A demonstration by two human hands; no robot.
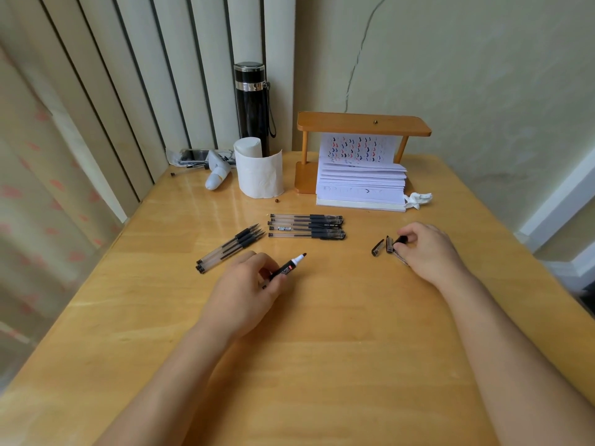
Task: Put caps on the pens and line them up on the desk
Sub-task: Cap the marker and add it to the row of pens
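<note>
My left hand point(249, 283) grips an uncapped black marker point(287, 267), its white-collared tip pointing up and right. My right hand point(425, 246) pinches a black cap point(401, 240) among loose caps point(383, 246) on the wooden desk point(322, 349). Several capped pens point(306, 226) lie side by side in a neat row ahead of me. Three uncapped pens point(230, 247) lie slanted to the left of that row, tips pointing up and right.
A roll of tissue point(259, 169), a black flask point(252, 104) and a white bottle point(217, 173) stand at the back left. A wooden stand point(363, 127) holds a paper stack point(360, 185) at the back. Crumpled tissue point(418, 199) lies beside it.
</note>
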